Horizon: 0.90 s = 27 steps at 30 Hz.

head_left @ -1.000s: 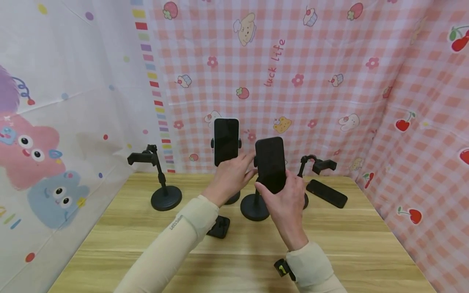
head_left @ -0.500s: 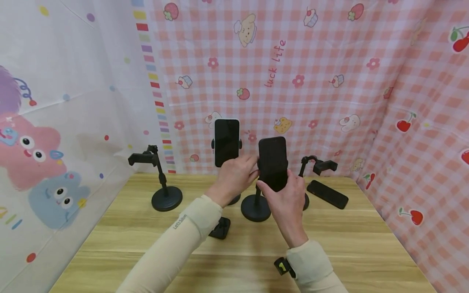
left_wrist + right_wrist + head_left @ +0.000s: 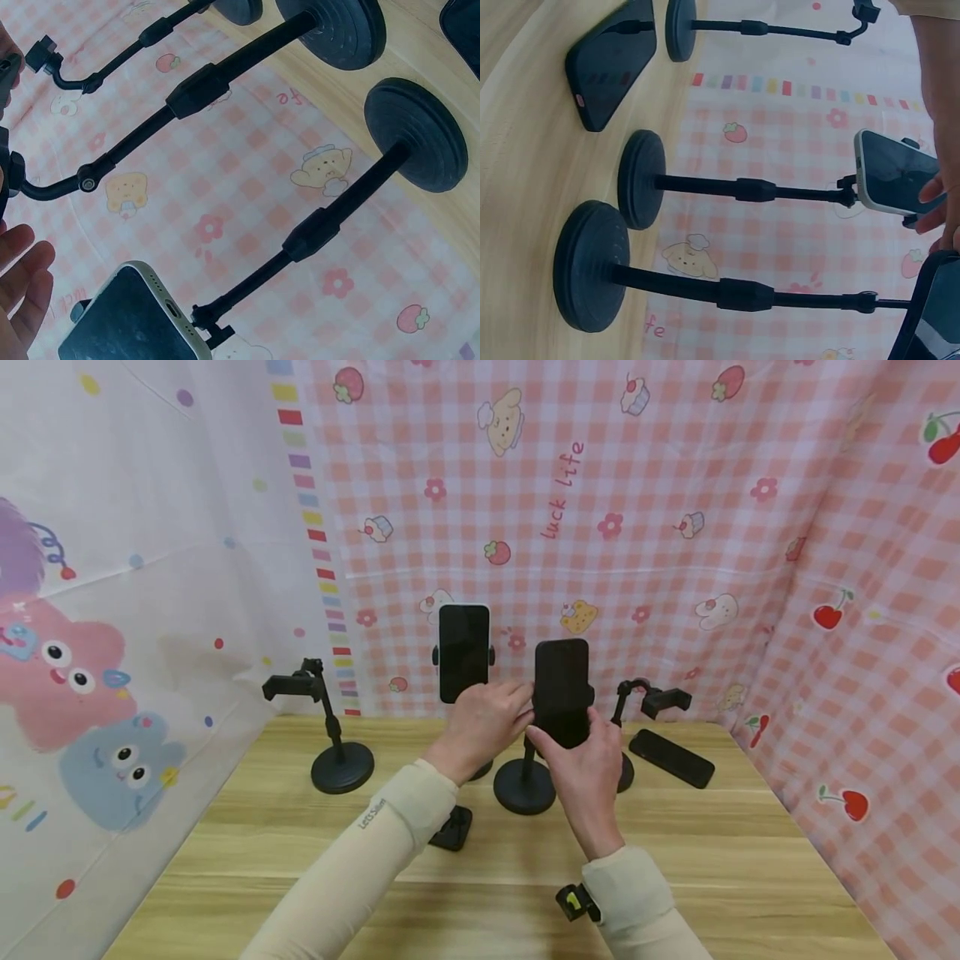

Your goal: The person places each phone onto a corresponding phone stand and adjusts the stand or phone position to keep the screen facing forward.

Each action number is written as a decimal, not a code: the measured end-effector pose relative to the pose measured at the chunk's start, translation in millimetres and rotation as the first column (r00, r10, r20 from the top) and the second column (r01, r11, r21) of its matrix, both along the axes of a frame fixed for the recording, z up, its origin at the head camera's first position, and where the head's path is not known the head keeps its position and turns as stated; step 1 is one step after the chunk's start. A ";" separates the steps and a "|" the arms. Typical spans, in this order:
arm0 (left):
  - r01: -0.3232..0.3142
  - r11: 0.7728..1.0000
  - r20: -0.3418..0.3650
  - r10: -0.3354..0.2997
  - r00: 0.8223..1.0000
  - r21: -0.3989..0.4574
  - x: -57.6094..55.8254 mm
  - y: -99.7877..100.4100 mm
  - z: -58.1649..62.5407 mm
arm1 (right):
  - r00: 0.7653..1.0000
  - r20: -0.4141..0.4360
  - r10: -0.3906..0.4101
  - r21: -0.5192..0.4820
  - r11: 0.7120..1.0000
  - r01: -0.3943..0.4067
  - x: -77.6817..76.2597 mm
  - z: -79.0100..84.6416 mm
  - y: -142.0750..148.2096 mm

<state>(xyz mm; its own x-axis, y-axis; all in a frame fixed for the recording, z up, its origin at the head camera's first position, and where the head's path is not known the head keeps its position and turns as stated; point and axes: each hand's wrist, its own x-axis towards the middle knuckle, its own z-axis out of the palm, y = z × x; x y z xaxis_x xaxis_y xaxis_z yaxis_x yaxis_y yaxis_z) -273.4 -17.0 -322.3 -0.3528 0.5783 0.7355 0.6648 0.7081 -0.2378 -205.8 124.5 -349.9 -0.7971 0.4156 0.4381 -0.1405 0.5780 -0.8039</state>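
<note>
A black phone (image 3: 562, 685) stands upright at the head of a phone stand (image 3: 525, 787) in mid-table. My right hand (image 3: 585, 768) grips its lower part, thumb across the front corner and fingers at the right edge. At its left edge, my left hand (image 3: 487, 722) pinches the stand's clamp; those fingertips are mostly hidden in the head view. In the left wrist view, the other left fingers (image 3: 30, 277) spread below the clamp's ball joint (image 3: 15, 172). Just behind my left hand, a white-edged phone (image 3: 464, 653) sits in a second stand's clamp (image 3: 492, 656).
A phone stand (image 3: 341, 767) with a bare clamp stands at the left, another (image 3: 663, 700) at the right. One black phone (image 3: 671, 758) lies at the back right. Another (image 3: 453, 828) lies partly under my left sleeve's outline. Patterned cloths (image 3: 637, 485) surround the table (image 3: 480, 902).
The black phone has shifted slightly right and turned more upright, and the clamp's right arm now shows beside it. Both hands have moved along with it.
</note>
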 end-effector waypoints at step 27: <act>0.043 0.999 -0.169 -0.036 0.985 0.034 -14.2 0.9 -8.4 | 0.997 -0.075 0.019 0.013 1.000 -0.018 -16.3 -8.2 5.6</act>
<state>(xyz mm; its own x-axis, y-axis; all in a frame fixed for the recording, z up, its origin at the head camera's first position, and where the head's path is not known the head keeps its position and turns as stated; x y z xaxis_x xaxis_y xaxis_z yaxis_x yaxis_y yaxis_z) -287.6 -16.1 -330.7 -0.1995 0.5602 0.8040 0.6452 0.6926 -0.3226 -222.1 130.1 -358.1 -0.7695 0.3954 0.5016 -0.2106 0.5843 -0.7837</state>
